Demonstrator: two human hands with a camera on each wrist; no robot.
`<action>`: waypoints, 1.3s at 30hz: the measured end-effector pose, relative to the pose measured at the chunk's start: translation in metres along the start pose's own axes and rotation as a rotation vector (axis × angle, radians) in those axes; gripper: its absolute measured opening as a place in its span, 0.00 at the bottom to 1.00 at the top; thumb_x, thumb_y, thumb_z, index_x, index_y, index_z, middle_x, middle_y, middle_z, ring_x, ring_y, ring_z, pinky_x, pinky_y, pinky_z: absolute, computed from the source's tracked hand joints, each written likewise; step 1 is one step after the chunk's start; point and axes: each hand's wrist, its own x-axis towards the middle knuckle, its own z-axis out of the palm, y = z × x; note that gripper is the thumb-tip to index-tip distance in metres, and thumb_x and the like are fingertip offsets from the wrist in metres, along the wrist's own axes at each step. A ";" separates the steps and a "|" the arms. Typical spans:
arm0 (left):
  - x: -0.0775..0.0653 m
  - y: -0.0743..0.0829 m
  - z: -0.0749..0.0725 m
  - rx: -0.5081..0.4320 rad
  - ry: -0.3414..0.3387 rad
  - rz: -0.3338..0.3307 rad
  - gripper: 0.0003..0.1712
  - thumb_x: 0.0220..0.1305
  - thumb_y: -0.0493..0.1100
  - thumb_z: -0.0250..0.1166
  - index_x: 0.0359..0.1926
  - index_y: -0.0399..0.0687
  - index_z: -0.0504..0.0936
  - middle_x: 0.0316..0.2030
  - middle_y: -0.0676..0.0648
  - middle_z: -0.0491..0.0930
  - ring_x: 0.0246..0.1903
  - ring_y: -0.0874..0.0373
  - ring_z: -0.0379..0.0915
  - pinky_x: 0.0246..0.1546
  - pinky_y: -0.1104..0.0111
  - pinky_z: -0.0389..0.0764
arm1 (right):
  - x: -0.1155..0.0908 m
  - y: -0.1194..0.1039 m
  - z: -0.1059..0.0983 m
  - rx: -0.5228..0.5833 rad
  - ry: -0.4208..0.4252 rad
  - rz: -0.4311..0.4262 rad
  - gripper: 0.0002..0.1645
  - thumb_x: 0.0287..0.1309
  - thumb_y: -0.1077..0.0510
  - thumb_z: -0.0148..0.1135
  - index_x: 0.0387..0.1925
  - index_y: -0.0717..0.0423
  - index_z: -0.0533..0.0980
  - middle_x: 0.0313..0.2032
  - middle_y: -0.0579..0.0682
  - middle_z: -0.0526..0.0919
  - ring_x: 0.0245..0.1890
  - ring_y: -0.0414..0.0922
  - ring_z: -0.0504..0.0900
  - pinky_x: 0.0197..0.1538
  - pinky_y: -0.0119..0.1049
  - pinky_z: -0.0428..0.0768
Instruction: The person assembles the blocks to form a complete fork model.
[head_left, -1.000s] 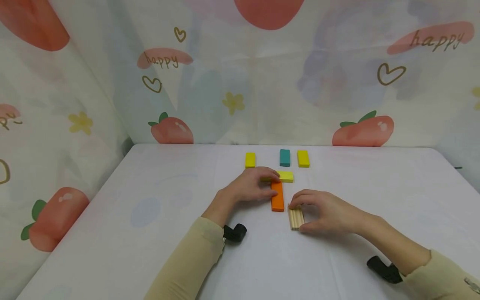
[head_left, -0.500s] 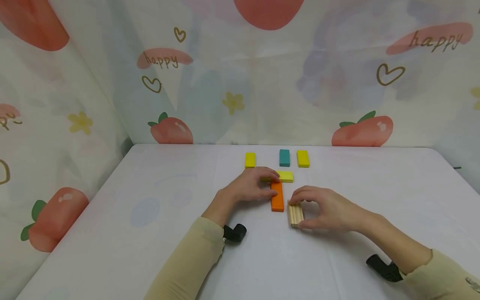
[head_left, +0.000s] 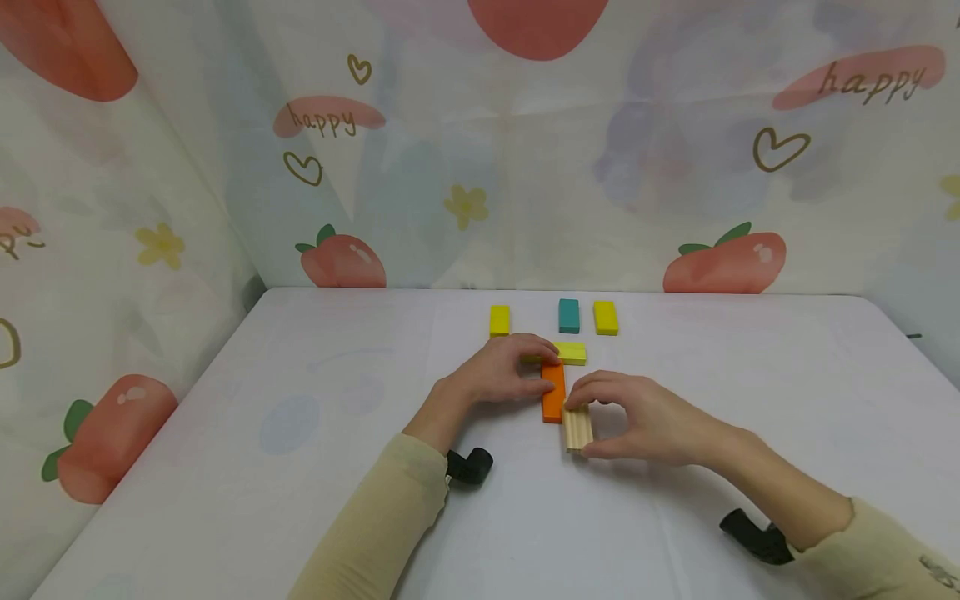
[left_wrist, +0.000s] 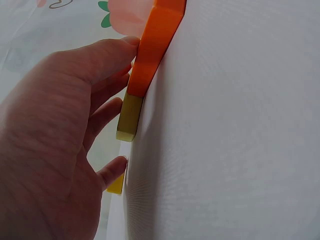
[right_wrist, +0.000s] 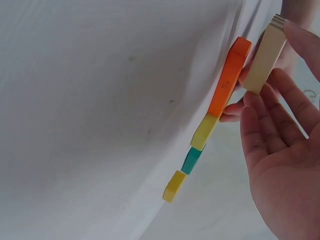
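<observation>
Pale wooden block (head_left: pixel 577 429), below and right of centre in the head view, is pinched by the right hand (head_left: pixel 651 419); the left hand (head_left: pixel 506 371), fingers loosely spread, touches an orange block (head_left: pixel 552 407) just beside it.

On the left I can see a long, pale khaki cloth sleeve (head_left: pixel 367 525), lightly creased, its cuff wavy-edged, with a black, bent, tube-like device (head_left: pixel 470 467) by the wrist. On the right, a matching khaki cloth sleeve (head_left: pixel 862 542) carries a small dark-and-silvery mark (head_left: pixel 939 573), beside a black, round-ended device (head_left: pixel 753 536).
</observation>
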 end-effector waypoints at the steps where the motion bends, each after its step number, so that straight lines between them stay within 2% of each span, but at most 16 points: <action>1: 0.000 0.000 0.000 -0.001 0.001 0.002 0.19 0.66 0.48 0.69 0.57 0.51 0.84 0.59 0.56 0.78 0.62 0.63 0.68 0.66 0.72 0.63 | 0.000 -0.001 0.000 0.000 -0.003 0.001 0.25 0.53 0.46 0.78 0.51 0.43 0.82 0.55 0.41 0.80 0.55 0.46 0.77 0.60 0.55 0.76; 25: -0.001 -0.001 -0.001 -0.003 0.013 0.059 0.18 0.66 0.44 0.69 0.56 0.48 0.85 0.59 0.52 0.78 0.62 0.60 0.69 0.66 0.72 0.63 | 0.005 -0.010 0.014 0.043 -0.069 -0.026 0.24 0.55 0.43 0.76 0.52 0.44 0.81 0.57 0.40 0.79 0.56 0.42 0.76 0.62 0.53 0.74; 39: 0.000 -0.002 -0.001 -0.004 0.018 0.065 0.18 0.66 0.44 0.69 0.55 0.48 0.85 0.58 0.52 0.79 0.61 0.61 0.70 0.66 0.72 0.63 | 0.005 -0.011 0.021 -0.007 -0.074 -0.052 0.23 0.54 0.46 0.78 0.50 0.44 0.81 0.54 0.39 0.79 0.55 0.42 0.76 0.62 0.49 0.75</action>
